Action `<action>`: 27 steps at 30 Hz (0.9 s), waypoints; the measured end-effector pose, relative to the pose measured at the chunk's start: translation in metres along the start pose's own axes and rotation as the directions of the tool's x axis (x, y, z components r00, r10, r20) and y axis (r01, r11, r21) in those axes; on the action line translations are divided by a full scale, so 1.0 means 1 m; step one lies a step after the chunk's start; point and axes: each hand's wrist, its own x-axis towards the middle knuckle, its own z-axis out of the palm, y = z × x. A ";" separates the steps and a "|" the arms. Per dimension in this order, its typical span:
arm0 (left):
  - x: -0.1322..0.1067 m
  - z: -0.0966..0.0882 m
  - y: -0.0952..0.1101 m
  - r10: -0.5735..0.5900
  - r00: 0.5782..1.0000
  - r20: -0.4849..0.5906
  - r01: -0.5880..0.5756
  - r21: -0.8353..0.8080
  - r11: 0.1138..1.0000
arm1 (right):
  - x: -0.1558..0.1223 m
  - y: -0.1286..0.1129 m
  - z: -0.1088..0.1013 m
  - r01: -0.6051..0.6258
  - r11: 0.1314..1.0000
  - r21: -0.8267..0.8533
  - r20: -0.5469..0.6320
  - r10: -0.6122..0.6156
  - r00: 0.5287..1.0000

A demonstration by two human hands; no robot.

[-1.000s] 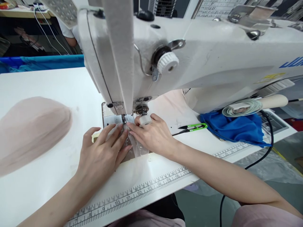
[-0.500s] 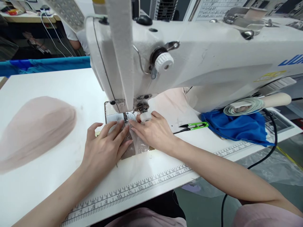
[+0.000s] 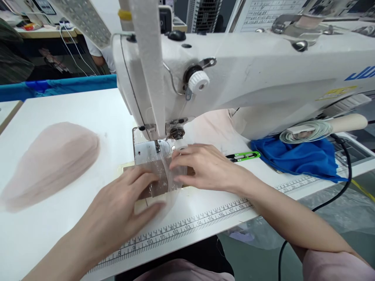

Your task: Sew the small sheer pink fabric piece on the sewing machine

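A thin sheer piece of fabric (image 3: 164, 175) lies on the bed of a white sewing machine (image 3: 249, 74), just in front of the needle and presser foot (image 3: 158, 146). My left hand (image 3: 123, 210) rests flat on the table with fingers spread, its fingertips on the near left part of the fabric. My right hand (image 3: 202, 166) lies over the fabric's right side, fingers stretched toward the needle plate (image 3: 146, 150). Both hands are blurred by motion.
A pile of sheer beige fabric pieces (image 3: 52, 160) lies at the left of the white table (image 3: 73, 113). Green thread snips (image 3: 243, 157) and a blue cloth (image 3: 295, 158) lie right of the machine. A printed ruler (image 3: 187, 224) runs along the table's front edge. A black cable (image 3: 322, 203) hangs at the right.
Both hands have drawn back from the presser foot toward me, sliding the sheer fabric with them. The left hand has moved furthest, down to the table's front.
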 end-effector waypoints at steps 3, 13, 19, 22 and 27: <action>-0.008 -0.001 0.011 0.053 0.993 0.103 -0.057 0.038 0.998 | -0.005 -0.003 -0.013 -0.004 0.991 0.135 0.222 -0.027 0.975; 0.024 0.020 0.001 -0.038 0.999 0.006 0.038 0.070 0.997 | -0.004 -0.004 -0.011 -0.039 0.973 0.228 0.127 0.010 0.992; 0.023 0.010 0.000 -0.146 0.989 0.009 0.146 -0.152 0.977 | -0.004 -0.009 -0.004 -0.012 0.991 0.136 0.120 -0.005 0.993; 0.023 0.005 0.000 -0.127 0.992 -0.006 0.124 -0.157 0.980 | -0.003 -0.007 -0.003 -0.036 0.977 0.208 0.050 0.026 0.998; 0.026 0.000 -0.002 -0.089 0.992 0.086 0.098 -0.114 0.989 | -0.003 -0.007 -0.004 -0.038 0.991 0.130 0.083 0.027 0.996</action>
